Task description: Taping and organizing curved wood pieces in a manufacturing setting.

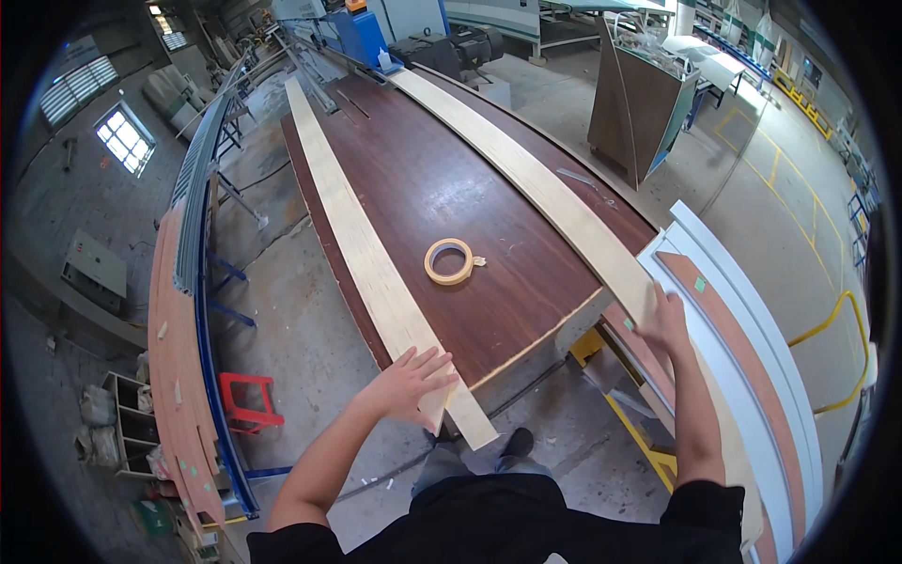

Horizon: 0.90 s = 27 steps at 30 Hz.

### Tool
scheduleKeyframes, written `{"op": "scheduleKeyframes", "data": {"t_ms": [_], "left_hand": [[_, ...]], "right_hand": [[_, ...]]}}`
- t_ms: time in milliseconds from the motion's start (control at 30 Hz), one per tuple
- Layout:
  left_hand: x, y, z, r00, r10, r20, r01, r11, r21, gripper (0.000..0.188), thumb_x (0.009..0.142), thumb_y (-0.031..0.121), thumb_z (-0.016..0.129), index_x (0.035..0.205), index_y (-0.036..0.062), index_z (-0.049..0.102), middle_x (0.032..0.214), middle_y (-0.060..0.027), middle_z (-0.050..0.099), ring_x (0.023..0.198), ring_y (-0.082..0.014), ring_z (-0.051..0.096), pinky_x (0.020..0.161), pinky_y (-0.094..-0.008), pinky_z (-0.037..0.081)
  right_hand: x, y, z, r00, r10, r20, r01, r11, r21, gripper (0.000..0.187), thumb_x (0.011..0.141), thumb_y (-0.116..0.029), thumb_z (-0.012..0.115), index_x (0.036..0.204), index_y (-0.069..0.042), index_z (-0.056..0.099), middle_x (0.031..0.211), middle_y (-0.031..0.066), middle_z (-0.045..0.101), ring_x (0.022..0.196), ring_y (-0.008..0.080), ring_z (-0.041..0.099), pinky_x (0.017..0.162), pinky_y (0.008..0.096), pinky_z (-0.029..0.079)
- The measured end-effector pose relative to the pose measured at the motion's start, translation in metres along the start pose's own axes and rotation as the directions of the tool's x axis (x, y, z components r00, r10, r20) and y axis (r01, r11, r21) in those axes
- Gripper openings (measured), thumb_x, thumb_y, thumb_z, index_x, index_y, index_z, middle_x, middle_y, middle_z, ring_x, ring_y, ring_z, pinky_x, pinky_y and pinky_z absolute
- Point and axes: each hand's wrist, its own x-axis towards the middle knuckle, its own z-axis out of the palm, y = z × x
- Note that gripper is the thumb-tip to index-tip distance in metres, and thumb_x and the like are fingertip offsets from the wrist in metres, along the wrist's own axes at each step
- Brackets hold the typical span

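Note:
A long pale wooden strip [352, 230] runs along the left side of a dark brown wood-grain panel [423, 169], its near end overhanging the panel's front edge. My left hand [411, 385] lies across that strip near this end, fingers spread; its underside is hidden. On the right side of the panel lies a second pale wooden strip [536, 179]. My right hand [665, 324] grips its near end at the right edge, with the fingertips partly hidden. Between the two strips, a roll of yellowish masking tape [449, 261] rests flat on the panel, its loose end pointing right.
At right, white and reddish-brown boards [742, 348] are stacked beside a yellow rail [850, 329]. To the left stands a blue rack [202, 348] of long boards, with a red stool [249, 402] next to it. A blue machine [360, 36] stands beyond the panel's far end.

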Motion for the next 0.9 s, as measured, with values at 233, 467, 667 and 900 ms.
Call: {"op": "scheduleKeyframes", "data": {"t_ms": [233, 467, 667, 900], "left_hand": [[0.017, 0.029, 0.047, 0.635, -0.468, -0.615, 0.373, 0.883, -0.286, 0.072, 0.076, 0.043, 0.077, 0.137, 0.0138, 0.051, 0.146, -0.0194, 0.042, 0.134, -0.0393, 0.040, 0.111, -0.0544, 0.031], [0.002, 0.071, 0.106, 0.028, -0.915, -0.403, 0.429, 0.375, -0.822, 0.049, 0.077, 0.022, 0.078, 0.114, 0.0014, 0.053, 0.106, -0.0140, 0.050, 0.095, -0.0279, 0.051, 0.088, -0.0390, 0.045], [0.001, 0.077, 0.122, -0.113, -0.966, -0.230, 0.210, 0.203, -0.956, 0.043, 0.080, 0.023, 0.078, 0.108, 0.0023, 0.052, 0.098, -0.0076, 0.049, 0.085, -0.0174, 0.049, 0.077, -0.0320, 0.045], [0.003, 0.111, 0.129, -0.111, -0.994, 0.026, 0.097, -0.037, -0.995, 0.040, 0.082, 0.022, 0.077, 0.107, 0.0043, 0.051, 0.094, -0.0045, 0.051, 0.083, -0.0134, 0.049, 0.071, -0.0280, 0.045]], "right_hand": [[-0.159, 0.114, -0.009, 0.997, 0.045, -0.055, -0.035, 0.987, 0.158, 0.110, 0.041, -0.021, 0.085, 0.141, -0.001, 0.043, 0.122, 0.0234, 0.044, 0.114, 0.0386, 0.045, 0.100, 0.0414, 0.043], [-0.232, 0.204, -0.037, 0.996, 0.088, -0.019, -0.087, 0.995, 0.053, 0.123, 0.035, -0.012, 0.087, 0.147, -0.005, 0.035, 0.126, 0.0201, 0.040, 0.116, 0.0380, 0.044, 0.101, 0.0378, 0.041], [-0.213, 0.201, -0.041, 0.995, 0.099, -0.019, -0.097, 0.989, 0.108, 0.112, 0.038, -0.013, 0.084, 0.140, 0.001, 0.041, 0.125, 0.0221, 0.041, 0.116, 0.0394, 0.044, 0.101, 0.0394, 0.041], [-0.149, 0.165, -0.052, 0.999, 0.006, -0.034, -0.001, 0.991, 0.137, 0.108, 0.040, -0.014, 0.085, 0.139, 0.001, 0.043, 0.125, 0.0224, 0.042, 0.117, 0.0390, 0.045, 0.101, 0.0404, 0.043]]}}
